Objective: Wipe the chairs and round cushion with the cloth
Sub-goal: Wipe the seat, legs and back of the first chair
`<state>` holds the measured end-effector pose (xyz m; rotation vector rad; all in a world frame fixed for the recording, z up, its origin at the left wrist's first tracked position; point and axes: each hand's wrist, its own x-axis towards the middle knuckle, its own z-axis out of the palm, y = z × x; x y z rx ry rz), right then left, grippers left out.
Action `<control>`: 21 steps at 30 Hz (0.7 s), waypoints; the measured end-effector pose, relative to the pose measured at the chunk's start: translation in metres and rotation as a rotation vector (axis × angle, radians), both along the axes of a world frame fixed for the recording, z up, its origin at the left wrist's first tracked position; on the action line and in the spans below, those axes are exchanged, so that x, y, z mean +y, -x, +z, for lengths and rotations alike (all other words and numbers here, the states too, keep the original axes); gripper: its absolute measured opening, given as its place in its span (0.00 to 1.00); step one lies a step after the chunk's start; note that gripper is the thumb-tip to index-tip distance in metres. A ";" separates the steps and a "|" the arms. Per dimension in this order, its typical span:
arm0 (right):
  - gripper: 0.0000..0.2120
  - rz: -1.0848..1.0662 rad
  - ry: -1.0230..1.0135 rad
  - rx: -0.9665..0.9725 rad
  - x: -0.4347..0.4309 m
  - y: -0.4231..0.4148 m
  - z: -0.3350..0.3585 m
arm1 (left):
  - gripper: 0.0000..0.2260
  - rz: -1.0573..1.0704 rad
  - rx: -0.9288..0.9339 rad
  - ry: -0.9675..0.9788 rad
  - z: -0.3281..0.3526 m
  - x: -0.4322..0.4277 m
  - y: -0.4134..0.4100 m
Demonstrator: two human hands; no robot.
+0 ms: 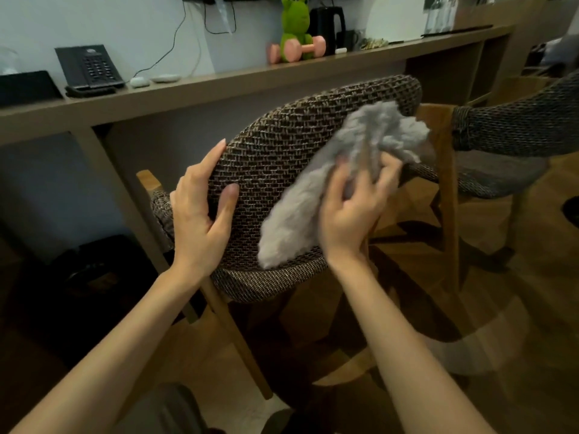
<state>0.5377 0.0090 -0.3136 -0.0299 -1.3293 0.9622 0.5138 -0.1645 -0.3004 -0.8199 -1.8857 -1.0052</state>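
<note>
A chair with a brown woven backrest and wooden legs stands in front of me, its back toward me. My left hand grips the left edge of the backrest, fingers over the far side and thumb on the near face. My right hand holds a fluffy grey cloth against the right half of the backrest; the cloth is blurred. A second woven chair stands at the right. The round cushion is not in view.
A long wooden shelf-desk runs behind the chair, carrying a black telephone, a green frog toy with a pink dumbbell, and a black kettle. Wooden floor lies to the right.
</note>
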 end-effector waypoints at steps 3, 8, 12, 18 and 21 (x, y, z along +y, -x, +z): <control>0.21 -0.055 -0.249 -0.022 -0.004 0.000 -0.013 | 0.20 0.048 0.022 -0.004 -0.003 0.004 -0.002; 0.05 -0.080 0.055 -0.039 0.023 0.007 -0.013 | 0.20 0.051 0.009 0.012 -0.004 0.001 -0.002; 0.18 -0.030 0.112 -0.150 0.041 0.001 -0.017 | 0.20 0.031 -0.010 0.054 0.000 -0.002 -0.003; 0.30 0.120 0.145 -0.293 0.048 0.005 -0.029 | 0.20 0.027 -0.027 0.077 -0.001 -0.004 -0.001; 0.41 0.035 0.062 -0.362 0.028 0.003 -0.039 | 0.20 0.035 -0.020 0.072 -0.002 -0.004 -0.002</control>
